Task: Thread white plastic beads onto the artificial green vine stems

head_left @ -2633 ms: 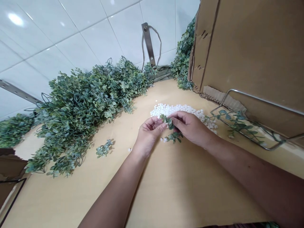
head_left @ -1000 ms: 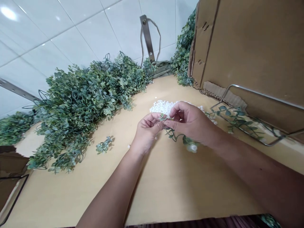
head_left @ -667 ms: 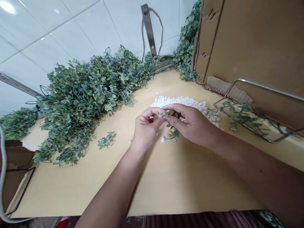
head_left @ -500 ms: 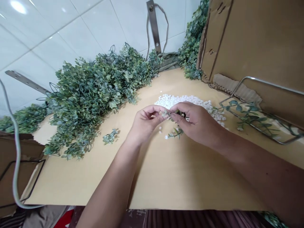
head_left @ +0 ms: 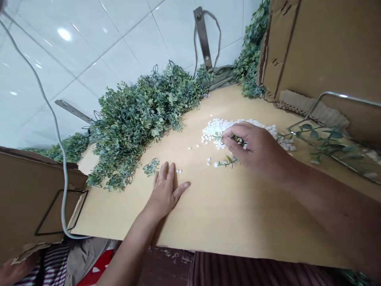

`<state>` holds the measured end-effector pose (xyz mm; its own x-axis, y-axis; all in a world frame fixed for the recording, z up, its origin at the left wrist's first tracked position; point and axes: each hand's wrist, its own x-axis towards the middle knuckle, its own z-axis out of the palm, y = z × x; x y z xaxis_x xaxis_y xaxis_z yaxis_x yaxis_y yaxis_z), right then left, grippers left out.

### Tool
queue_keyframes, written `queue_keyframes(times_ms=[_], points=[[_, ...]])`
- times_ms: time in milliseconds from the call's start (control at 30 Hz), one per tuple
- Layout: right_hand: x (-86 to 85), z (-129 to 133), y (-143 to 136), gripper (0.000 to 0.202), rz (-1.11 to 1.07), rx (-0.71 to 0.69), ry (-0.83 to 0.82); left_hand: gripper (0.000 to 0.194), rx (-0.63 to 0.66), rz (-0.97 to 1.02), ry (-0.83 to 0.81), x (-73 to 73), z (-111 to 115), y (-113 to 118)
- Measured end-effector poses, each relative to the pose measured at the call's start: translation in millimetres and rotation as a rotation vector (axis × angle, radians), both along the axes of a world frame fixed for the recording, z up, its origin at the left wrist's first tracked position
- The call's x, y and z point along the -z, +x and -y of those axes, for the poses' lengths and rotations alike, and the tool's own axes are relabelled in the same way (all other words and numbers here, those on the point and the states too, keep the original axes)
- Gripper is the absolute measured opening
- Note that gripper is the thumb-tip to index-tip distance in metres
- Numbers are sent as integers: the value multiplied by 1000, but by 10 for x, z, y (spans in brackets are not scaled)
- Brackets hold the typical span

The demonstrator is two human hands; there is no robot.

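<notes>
My left hand (head_left: 165, 191) lies on the cardboard surface (head_left: 190, 214) with its fingers spread, holding nothing. Its fingertips are beside a small loose leaf sprig (head_left: 151, 167), with a few white pieces (head_left: 179, 171) just to the right. In my right hand (head_left: 248, 143), thumb and forefinger pinch a green artificial stem (head_left: 228, 162) over the pile of small white pieces (head_left: 218, 129). Part of the stem is hidden behind the fingers, and one lower sprig of it has a white piece at its tip.
A large heap of artificial foliage (head_left: 143, 111) stretches along the tiled wall. Leafy stems (head_left: 323, 145) lie by a metal wire handle (head_left: 342, 95) at right. Cardboard walls rise at both sides; a white cable (head_left: 56, 127) hangs at left. A person's striped sleeve (head_left: 55, 260) shows lower left.
My left hand has left the stem, moved down and left, and opened flat on the cardboard. My right hand still holds the stem. The view has shifted, moving the scene rightward.
</notes>
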<state>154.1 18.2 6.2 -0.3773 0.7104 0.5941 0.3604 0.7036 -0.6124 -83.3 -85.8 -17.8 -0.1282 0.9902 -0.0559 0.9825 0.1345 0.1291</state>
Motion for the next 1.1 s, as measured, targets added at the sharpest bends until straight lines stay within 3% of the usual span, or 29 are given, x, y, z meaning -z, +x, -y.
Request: queue_keyframes(times_ms=[133,267,367,467,567,700,900,1100], points=[[3,-27,18,12,-21,36,5,68,80,14,50,155,-301,288],[-5,-61,69,11,-24,69,-16,52,114,63,216,159,-716,532],[-38,-65,102,11,-36,78,-42,52,81,158,328,140,-861,523],[-88,-44,119,11,-36,82,-103,46,16,320,301,92,-809,364],[-106,-23,116,10,-33,61,-158,30,60,446,226,47,-679,233],[-47,-24,86,11,12,39,-183,7,164,369,279,54,-625,278],[22,-39,62,11,76,17,-238,18,209,415,297,68,-677,396],[-90,-54,134,12,6,47,-341,19,336,499,261,66,-583,386]])
